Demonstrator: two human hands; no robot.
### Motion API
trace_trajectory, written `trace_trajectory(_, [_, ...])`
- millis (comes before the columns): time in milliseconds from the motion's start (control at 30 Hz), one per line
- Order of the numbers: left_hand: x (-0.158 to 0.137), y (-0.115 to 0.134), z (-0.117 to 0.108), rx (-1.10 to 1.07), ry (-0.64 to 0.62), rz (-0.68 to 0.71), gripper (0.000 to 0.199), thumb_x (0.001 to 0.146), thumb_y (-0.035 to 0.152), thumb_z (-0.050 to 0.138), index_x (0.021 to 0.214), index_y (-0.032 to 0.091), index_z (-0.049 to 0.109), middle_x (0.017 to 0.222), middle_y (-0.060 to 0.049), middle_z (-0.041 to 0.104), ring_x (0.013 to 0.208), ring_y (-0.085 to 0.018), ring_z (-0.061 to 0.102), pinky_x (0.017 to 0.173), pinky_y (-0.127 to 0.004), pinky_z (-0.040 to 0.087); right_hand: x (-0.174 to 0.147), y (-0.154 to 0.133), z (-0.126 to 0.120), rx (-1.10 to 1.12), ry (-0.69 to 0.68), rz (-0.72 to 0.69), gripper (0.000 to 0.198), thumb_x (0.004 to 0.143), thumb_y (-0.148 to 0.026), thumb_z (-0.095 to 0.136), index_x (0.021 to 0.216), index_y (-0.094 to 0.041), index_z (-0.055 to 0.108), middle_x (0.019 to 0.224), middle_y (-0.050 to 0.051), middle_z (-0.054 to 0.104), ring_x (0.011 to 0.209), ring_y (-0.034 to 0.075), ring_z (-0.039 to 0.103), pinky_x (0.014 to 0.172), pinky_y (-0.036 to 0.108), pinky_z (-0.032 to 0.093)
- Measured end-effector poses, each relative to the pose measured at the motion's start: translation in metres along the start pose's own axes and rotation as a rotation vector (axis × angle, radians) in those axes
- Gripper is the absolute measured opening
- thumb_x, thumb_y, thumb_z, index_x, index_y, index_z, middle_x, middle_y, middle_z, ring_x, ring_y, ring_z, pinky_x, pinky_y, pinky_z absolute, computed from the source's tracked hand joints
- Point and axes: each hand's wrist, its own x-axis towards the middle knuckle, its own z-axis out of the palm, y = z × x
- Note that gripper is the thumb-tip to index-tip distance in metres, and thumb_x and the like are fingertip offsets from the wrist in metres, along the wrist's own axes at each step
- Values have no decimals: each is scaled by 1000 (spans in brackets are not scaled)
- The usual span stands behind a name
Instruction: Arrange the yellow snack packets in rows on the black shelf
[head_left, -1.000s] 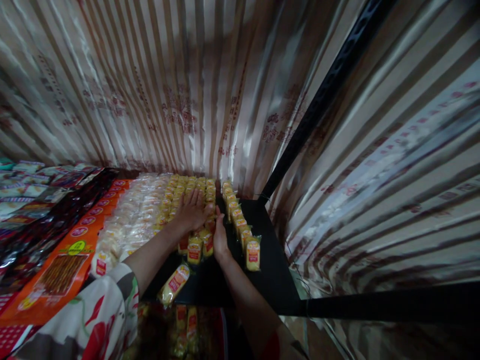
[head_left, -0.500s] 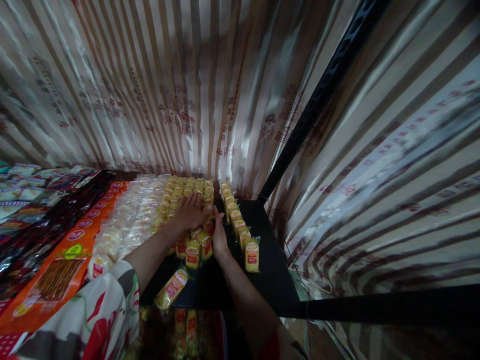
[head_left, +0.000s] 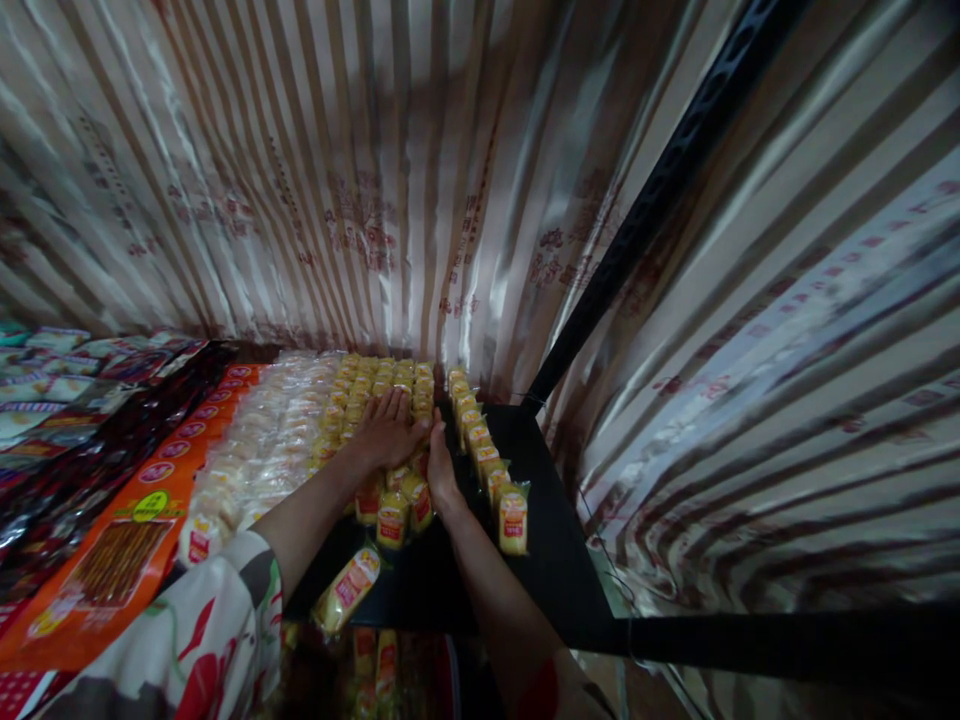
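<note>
Rows of small yellow wrapped cakes (head_left: 392,520) stand on a black shelf (head_left: 555,570). My left hand (head_left: 391,428) lies flat across the tops of these rows, fingers stretched forward. Along the right side of the same rows, my right hand (head_left: 441,465) is held on edge with its fingers straight, its palm turned to the cakes. A separate single row of wrapped cakes (head_left: 513,518) runs to the right of my right hand, with a gap between. One wrapped cake (head_left: 347,590) lies on its back near the shelf's front edge.
Left of the cakes are rows of clear-wrapped pale snacks (head_left: 259,440), orange snack packets (head_left: 120,560) and dark shiny packets (head_left: 142,430). A black metal post (head_left: 637,220) rises at the back right corner. Striped sheeting (head_left: 360,180) hangs behind. More packets (head_left: 385,665) sit below.
The view has shifted slightly, so everything sits a little further right and lower. Both hands keep nearly the same place against the cake rows.
</note>
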Motion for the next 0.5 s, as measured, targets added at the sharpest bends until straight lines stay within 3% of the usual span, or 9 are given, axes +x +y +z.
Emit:
trace_trajectory(200, [-2, 2, -1, 29, 12, -11, 76, 87, 56, 4, 142, 6, 16, 150, -11, 8, 139, -23, 1, 113, -44, 6, -1, -8, 3, 89, -24, 67, 75, 83, -67, 24, 141, -21, 27, 149, 2, 22, 137, 16, 20, 112, 38, 18])
trace_trajectory(400, [-2, 2, -1, 38, -2, -15, 76, 88, 56, 4, 142, 5, 15, 150, -11, 8, 139, -23, 2, 113, -44, 7, 5, -10, 0, 201, 1, 94, 65, 82, -65, 34, 136, -29, 37, 140, -4, 39, 136, 17, 25, 113, 38, 20])
trace_trajectory(500, [-1, 1, -1, 32, -4, -6, 76, 87, 57, 5, 142, 4, 15, 150, -12, 7, 139, -23, 1, 113, -44, 6, 7, -9, -1, 214, -2, 114, 65, 81, -65, 37, 135, -30, 38, 140, -5, 40, 136, 17, 23, 113, 38, 19])
